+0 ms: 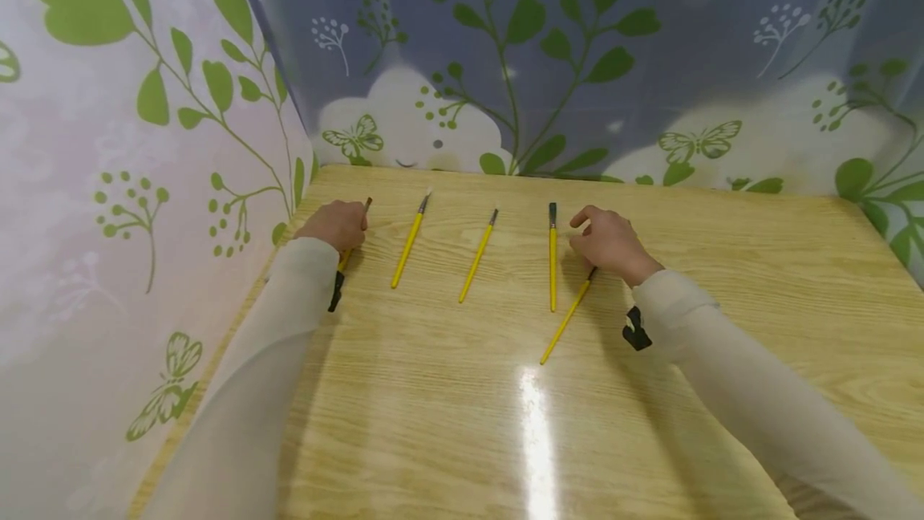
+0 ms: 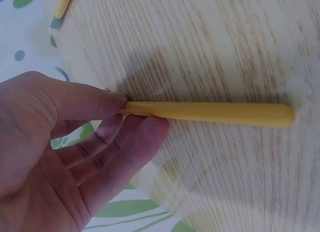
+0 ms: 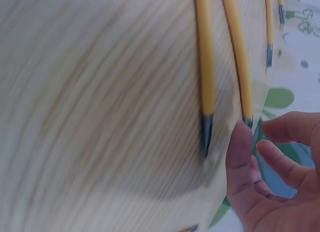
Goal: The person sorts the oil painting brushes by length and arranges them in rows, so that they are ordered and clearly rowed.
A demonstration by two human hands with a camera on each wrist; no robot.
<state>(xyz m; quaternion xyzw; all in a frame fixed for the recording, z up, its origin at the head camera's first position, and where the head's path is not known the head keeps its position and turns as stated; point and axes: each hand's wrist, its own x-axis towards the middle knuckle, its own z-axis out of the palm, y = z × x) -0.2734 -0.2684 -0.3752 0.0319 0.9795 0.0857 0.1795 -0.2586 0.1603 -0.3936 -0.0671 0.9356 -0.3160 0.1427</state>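
Observation:
At the far left of the table my left hand pinches a yellow paintbrush between thumb and fingers, near the middle of its handle. Its brown tip pokes out beyond the hand in the head view. My right hand hovers at the right end of the row with fingers loosely bent and apart, gripping nothing. Left of it lies a flat paintbrush with dark bristles; the thumb is right by its ferrule in the right wrist view. A slanted paintbrush runs out from below this hand, its bristles hidden in the head view.
Between the hands lie a white-tipped paintbrush and a thinner paintbrush. All are on a wood-grain table. A leaf-patterned curtain hangs along the back edge, and a similar pale covering stands along the left.

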